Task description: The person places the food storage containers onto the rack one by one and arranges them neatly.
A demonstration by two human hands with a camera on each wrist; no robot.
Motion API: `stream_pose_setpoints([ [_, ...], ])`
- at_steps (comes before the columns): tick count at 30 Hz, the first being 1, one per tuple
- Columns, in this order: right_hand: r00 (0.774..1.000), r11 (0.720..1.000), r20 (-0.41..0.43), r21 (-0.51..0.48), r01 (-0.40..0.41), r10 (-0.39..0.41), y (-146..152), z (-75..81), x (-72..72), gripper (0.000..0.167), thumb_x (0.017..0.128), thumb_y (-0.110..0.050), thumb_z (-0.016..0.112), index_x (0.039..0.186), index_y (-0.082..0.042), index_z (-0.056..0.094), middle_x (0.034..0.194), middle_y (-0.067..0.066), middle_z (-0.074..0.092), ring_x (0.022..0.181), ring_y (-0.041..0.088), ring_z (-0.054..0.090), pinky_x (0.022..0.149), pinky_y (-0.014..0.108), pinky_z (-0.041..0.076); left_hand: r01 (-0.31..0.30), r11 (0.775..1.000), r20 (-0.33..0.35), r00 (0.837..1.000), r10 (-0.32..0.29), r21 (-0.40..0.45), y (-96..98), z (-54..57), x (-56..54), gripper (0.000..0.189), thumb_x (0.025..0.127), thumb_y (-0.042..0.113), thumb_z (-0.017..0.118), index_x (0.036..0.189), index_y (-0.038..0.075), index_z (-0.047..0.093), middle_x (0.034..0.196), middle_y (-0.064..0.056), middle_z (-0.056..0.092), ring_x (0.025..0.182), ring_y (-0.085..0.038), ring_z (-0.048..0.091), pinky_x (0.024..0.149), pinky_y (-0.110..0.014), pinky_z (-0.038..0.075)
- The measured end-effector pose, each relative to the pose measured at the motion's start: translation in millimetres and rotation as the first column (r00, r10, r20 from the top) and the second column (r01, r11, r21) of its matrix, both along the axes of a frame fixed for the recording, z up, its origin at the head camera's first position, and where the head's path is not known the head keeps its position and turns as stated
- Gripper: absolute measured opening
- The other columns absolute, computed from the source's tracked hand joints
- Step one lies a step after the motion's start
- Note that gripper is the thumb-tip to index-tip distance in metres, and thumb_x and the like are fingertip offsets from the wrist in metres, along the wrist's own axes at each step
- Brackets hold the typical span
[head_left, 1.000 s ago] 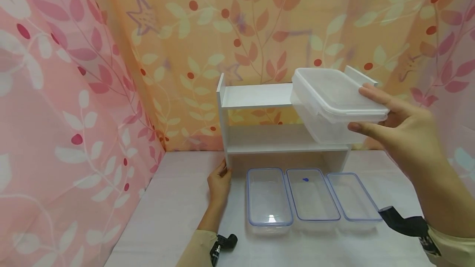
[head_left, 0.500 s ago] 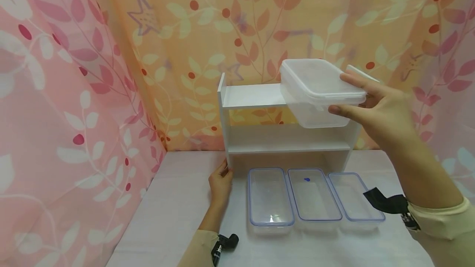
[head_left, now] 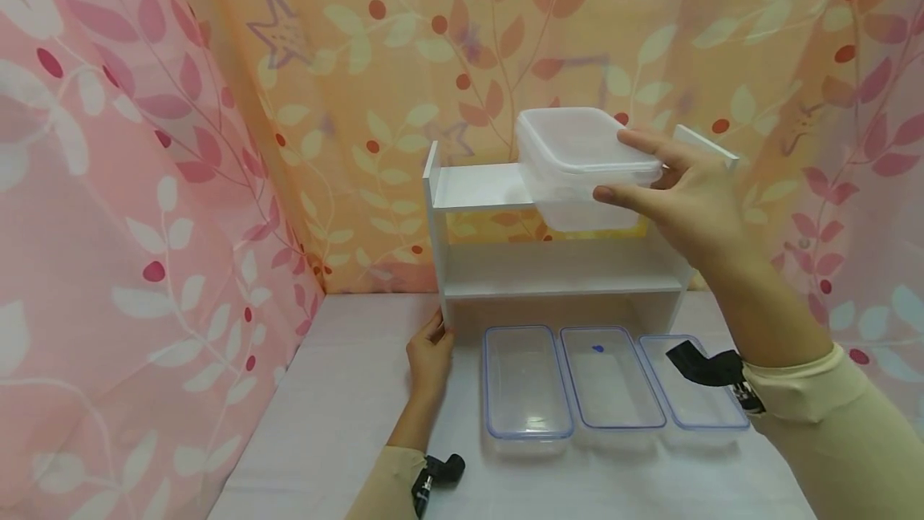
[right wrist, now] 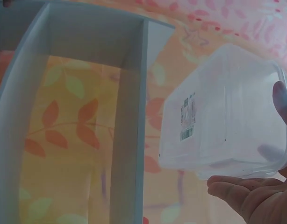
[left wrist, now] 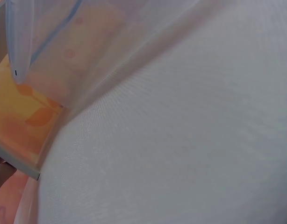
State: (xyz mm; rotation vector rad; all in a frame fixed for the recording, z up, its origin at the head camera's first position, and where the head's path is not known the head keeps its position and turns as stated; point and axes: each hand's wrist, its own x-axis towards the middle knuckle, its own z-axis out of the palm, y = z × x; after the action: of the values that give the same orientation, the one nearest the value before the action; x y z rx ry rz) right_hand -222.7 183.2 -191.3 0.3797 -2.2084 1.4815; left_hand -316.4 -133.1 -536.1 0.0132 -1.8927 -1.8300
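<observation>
My right hand (head_left: 689, 203) pinches a clear food container (head_left: 577, 199) with a translucent white lid by its right end, thumb at the side and fingers over the lid. The container is held up in front of the top board of a white shelf unit (head_left: 556, 267), hiding part of that board. The right wrist view shows a printed label with a barcode (right wrist: 187, 133) on the container's underside. My left hand (head_left: 429, 359) grips the lower part of the shelf's left side panel (head_left: 436, 243). In the left wrist view, fingertips (left wrist: 2, 173) show at the panel's edge.
Three clear containers with blue rims stand in a row before the shelf: a left one (head_left: 527, 383), a middle one (head_left: 613, 383) and a right one (head_left: 686, 400), partly behind my right wrist camera. A white cloth (head_left: 332, 408) covers the table. Patterned curtains (head_left: 346, 103) hang behind.
My right hand has carried the lidded container leftward and slightly up, across the front of the shelf's top board. My left hand stays at the side panel.
</observation>
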Motion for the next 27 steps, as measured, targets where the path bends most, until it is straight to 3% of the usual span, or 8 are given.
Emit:
stream_pose_setpoints([
  [5, 1.000, 1.000, 0.012, -0.005, 0.005, -0.004, -11.9, 0.8, -8.2, 0.080, 0.075, -0.021, 0.093, 0.147, -0.021, 0.059, 0.156, 0.001, 0.049, 0.111, 0.009, 0.067, 0.078, 0.009, 0.053, -0.007, 1.000, 0.004, 1.000, 0.007, -0.016, -0.5, 0.1, 0.0, 0.048, 0.085, -0.006, 0.071, 0.131, 0.009, 0.068, 0.133, -0.006, 0.068, 0.109, -0.029, 0.072, 0.085, -0.027, 0.058],
  [9, 1.000, 1.000, -0.011, 0.018, 0.026, -0.025, -19.9, 1.1, -14.3, 0.080, 0.073, -0.027, 0.095, 0.145, -0.023, 0.060, 0.158, 0.000, 0.047, 0.107, 0.010, 0.067, 0.075, 0.010, 0.051, -0.002, 1.000, 0.007, 1.000, 0.002, -0.021, -0.9, 1.3, 0.9, 0.048, 0.086, -0.006, 0.071, 0.131, 0.007, 0.068, 0.134, -0.007, 0.067, 0.110, -0.030, 0.072, 0.087, -0.030, 0.058],
  [12, 0.998, 0.997, -0.023, 0.054, 0.063, -0.062, -25.1, 1.1, -18.5, 0.080, 0.072, -0.034, 0.095, 0.144, -0.026, 0.061, 0.154, 0.000, 0.052, 0.089, 0.015, 0.062, 0.066, 0.014, 0.049, 0.004, 1.000, 0.012, 1.000, -0.003, -0.019, -1.0, 2.5, 1.1, 0.048, 0.086, -0.006, 0.071, 0.132, 0.008, 0.068, 0.135, -0.007, 0.066, 0.110, -0.029, 0.072, 0.087, -0.030, 0.058],
  [19, 0.998, 0.997, -0.022, 0.057, 0.056, -0.054, -36.6, 1.4, -31.3, 0.082, 0.072, -0.038, 0.094, 0.145, -0.021, 0.060, 0.153, -0.003, 0.053, 0.107, 0.019, 0.061, 0.076, 0.015, 0.051, -0.004, 1.000, 0.006, 1.000, 0.005, -0.019, 0.7, 4.9, 2.4, 0.049, 0.085, -0.006, 0.070, 0.131, 0.010, 0.069, 0.134, -0.007, 0.067, 0.109, -0.028, 0.072, 0.088, -0.030, 0.058],
  [27, 0.997, 0.997, -0.053, 0.060, 0.052, -0.049, -55.2, 3.9, -44.0, 0.082, 0.071, -0.037, 0.095, 0.143, -0.018, 0.062, 0.141, 0.003, 0.062, 0.102, 0.019, 0.058, 0.075, 0.018, 0.052, -0.001, 1.000, 0.018, 1.000, 0.001, -0.018, -0.5, 6.9, 0.7, 0.049, 0.086, -0.006, 0.071, 0.132, 0.011, 0.068, 0.135, -0.005, 0.066, 0.110, -0.026, 0.072, 0.088, -0.028, 0.058],
])
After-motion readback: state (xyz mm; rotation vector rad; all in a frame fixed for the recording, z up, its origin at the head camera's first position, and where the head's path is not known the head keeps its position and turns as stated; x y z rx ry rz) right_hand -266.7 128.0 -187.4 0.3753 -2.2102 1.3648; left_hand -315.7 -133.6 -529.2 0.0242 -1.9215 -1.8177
